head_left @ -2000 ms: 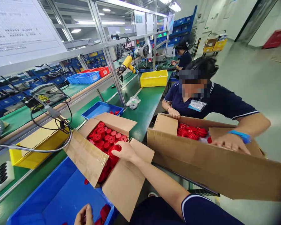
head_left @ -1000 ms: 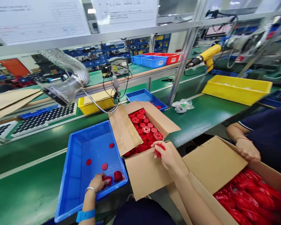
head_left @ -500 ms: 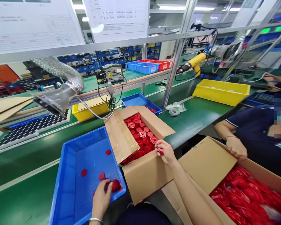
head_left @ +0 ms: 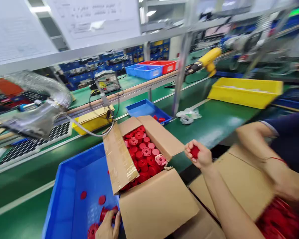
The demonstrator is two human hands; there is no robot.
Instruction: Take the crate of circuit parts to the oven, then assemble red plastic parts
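My right hand [head_left: 198, 157] is closed on a red plastic part [head_left: 194, 151], held above the green table beside the open cardboard box [head_left: 154, 205] full of red round parts [head_left: 142, 156]. At the bottom edge my left hand [head_left: 107, 227] rests in the blue bin [head_left: 64, 196] among a few red parts [head_left: 103, 214]; its fingers curl over one of them. Small red discs [head_left: 101, 199] lie on the bin floor.
A co-worker's arm [head_left: 264, 156] reaches over a second cardboard box [head_left: 239, 186] of red parts at the right. On the green bench stand a yellow bin [head_left: 244, 92], a small blue bin [head_left: 144, 109], a plastic bag [head_left: 188, 116] and a flexible metal duct [head_left: 37, 99].
My right hand has lifted out of the box and moved right with a red part. My left hand stays low in the blue bin. The co-worker's arm reached further into the right box.
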